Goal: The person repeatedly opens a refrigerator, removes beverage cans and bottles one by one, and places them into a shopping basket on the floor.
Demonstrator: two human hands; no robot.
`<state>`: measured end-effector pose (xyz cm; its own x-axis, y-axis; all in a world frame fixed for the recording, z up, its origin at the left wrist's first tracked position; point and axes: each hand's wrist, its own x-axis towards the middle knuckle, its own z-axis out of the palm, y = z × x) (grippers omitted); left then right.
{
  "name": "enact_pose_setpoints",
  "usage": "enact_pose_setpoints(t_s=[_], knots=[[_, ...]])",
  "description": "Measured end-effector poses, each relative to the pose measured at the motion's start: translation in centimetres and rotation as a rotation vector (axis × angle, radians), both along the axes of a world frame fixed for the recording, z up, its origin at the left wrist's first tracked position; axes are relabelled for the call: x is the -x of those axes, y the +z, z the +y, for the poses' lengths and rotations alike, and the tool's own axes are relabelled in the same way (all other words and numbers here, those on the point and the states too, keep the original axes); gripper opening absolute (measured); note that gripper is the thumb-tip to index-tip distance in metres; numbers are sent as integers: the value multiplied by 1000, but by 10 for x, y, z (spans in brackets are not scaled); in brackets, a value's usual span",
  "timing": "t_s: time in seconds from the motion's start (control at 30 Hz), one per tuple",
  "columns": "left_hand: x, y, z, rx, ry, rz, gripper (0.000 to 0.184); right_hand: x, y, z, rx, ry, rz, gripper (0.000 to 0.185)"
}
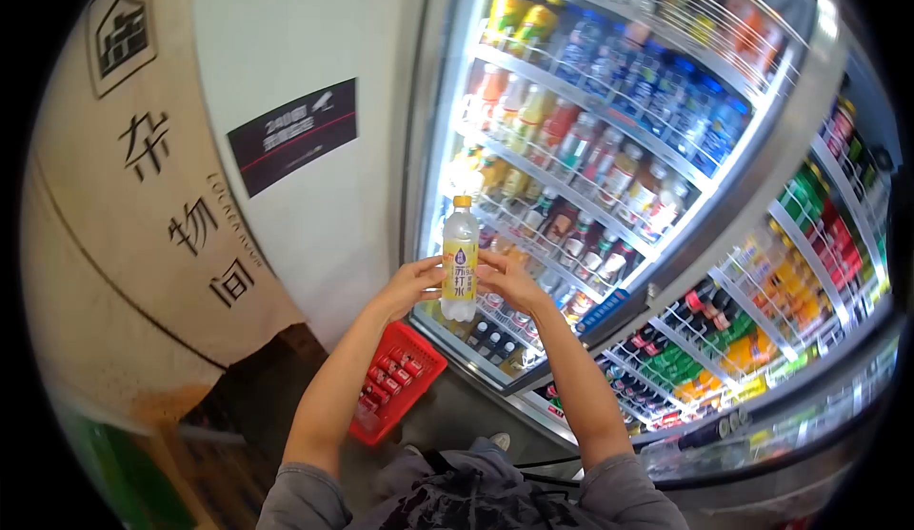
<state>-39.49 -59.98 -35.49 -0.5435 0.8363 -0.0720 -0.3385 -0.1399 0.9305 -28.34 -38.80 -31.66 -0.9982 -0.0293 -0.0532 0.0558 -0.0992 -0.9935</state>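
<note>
A clear plastic soda water bottle point(460, 268) with a yellow cap and a yellow-and-white label stands upright between my two hands, its label facing me. My left hand point(411, 287) grips its left side, and my right hand point(509, 282) closes on its right side. Both arms reach forward at about the same height. Just behind the bottle is the lit drinks fridge point(609, 111), its shelves lined with drinks.
A red basket point(436, 363) holding red cans sits on the floor below my left forearm. A second drinks fridge point(762, 311) stands at the right. To the left are a white wall panel with a dark sign point(293, 135) and a beige door point(143, 206) with black lettering.
</note>
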Motion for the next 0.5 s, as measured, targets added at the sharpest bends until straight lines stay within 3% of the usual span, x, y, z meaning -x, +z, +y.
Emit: enact_pose_setpoints(t_s=[0.27, 0.5], knots=[[4, -93, -103, -60, 301, -205, 50, 79, -100, -90, 47, 143, -185, 57], [-33, -206, -152, -6, 541, -408, 50, 92, -192, -152, 63, 294, -326, 52]])
